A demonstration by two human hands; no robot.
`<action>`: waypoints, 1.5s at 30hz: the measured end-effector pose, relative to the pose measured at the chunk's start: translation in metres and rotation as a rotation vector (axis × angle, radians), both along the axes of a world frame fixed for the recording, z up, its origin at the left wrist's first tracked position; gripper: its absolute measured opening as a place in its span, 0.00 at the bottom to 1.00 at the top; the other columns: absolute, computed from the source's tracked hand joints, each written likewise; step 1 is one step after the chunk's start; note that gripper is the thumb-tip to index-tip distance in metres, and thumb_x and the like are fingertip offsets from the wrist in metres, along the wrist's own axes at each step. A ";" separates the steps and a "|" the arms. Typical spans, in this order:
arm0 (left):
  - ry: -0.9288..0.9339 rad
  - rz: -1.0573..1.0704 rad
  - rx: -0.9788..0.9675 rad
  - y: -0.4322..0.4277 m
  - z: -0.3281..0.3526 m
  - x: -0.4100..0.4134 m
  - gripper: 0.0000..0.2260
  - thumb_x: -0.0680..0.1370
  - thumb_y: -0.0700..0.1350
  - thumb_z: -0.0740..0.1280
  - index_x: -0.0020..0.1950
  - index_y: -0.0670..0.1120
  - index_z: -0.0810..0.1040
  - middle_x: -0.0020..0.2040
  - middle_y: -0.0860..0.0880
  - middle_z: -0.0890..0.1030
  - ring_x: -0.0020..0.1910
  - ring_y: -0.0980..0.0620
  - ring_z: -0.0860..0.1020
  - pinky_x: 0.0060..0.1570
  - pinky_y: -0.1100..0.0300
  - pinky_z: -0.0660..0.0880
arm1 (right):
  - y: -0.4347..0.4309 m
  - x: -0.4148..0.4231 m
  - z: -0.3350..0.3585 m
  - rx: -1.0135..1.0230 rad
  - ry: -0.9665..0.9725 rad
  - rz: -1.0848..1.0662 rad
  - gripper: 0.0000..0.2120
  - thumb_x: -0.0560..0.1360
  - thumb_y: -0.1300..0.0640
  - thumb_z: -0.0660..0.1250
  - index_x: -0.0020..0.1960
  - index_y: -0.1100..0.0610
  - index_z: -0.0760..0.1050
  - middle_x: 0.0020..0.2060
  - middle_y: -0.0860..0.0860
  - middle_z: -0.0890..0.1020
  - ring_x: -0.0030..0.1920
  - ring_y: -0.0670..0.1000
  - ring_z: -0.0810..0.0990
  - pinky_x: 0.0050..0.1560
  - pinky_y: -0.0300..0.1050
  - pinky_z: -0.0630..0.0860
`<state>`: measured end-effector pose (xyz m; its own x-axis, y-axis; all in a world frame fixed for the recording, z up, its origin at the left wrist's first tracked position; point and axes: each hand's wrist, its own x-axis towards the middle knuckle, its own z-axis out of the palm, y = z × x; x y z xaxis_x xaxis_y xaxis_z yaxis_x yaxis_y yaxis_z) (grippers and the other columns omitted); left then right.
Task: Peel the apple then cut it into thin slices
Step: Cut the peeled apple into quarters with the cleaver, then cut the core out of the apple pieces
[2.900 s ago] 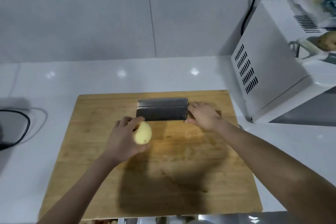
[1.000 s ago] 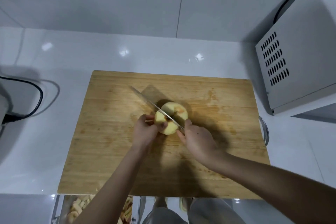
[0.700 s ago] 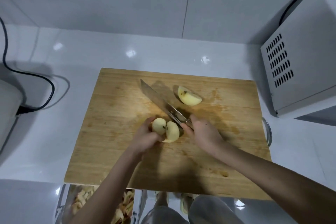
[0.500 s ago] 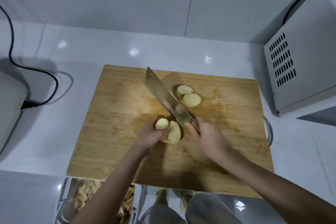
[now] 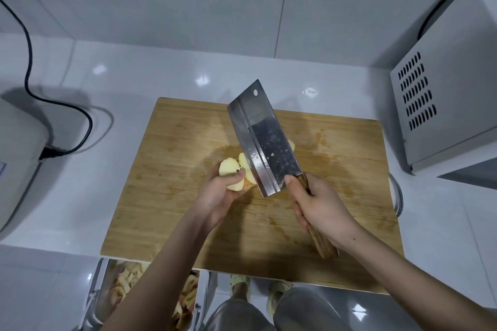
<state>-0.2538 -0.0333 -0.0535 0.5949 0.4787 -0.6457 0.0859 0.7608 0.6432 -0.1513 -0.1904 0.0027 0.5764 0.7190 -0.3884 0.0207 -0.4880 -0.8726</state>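
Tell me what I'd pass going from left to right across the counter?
First the grey appliance → apple piece → knife → microwave.

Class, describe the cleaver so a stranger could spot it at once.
Start at the wooden cutting board on the white counter. Over its middle, the right hand grips the cleaver: broad, rectangular steel, unlike the pale apple pieces beside it.

text: none legible | cleaver [image 5: 265,140]: dark marks, unreadable
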 end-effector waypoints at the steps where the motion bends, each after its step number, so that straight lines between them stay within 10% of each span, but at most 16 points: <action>1: -0.029 0.012 -0.030 -0.001 0.002 0.001 0.19 0.75 0.32 0.65 0.66 0.37 0.70 0.60 0.39 0.79 0.54 0.44 0.81 0.48 0.50 0.80 | 0.000 0.000 0.001 0.005 -0.001 -0.002 0.14 0.79 0.48 0.58 0.38 0.53 0.66 0.22 0.49 0.71 0.20 0.49 0.69 0.25 0.46 0.71; 27: -0.075 0.144 0.084 -0.009 0.019 0.014 0.05 0.77 0.38 0.65 0.53 0.42 0.77 0.48 0.46 0.83 0.48 0.48 0.82 0.47 0.49 0.80 | 0.013 -0.005 0.014 0.037 0.018 -0.060 0.19 0.80 0.51 0.58 0.33 0.58 0.64 0.20 0.53 0.67 0.17 0.50 0.65 0.20 0.42 0.67; 45: -0.021 -0.123 0.125 0.017 0.023 0.009 0.19 0.72 0.38 0.69 0.62 0.37 0.73 0.56 0.40 0.80 0.50 0.45 0.81 0.41 0.50 0.81 | 0.019 0.005 0.027 -0.042 0.125 -0.017 0.18 0.80 0.52 0.58 0.34 0.57 0.65 0.23 0.53 0.65 0.18 0.47 0.63 0.20 0.39 0.66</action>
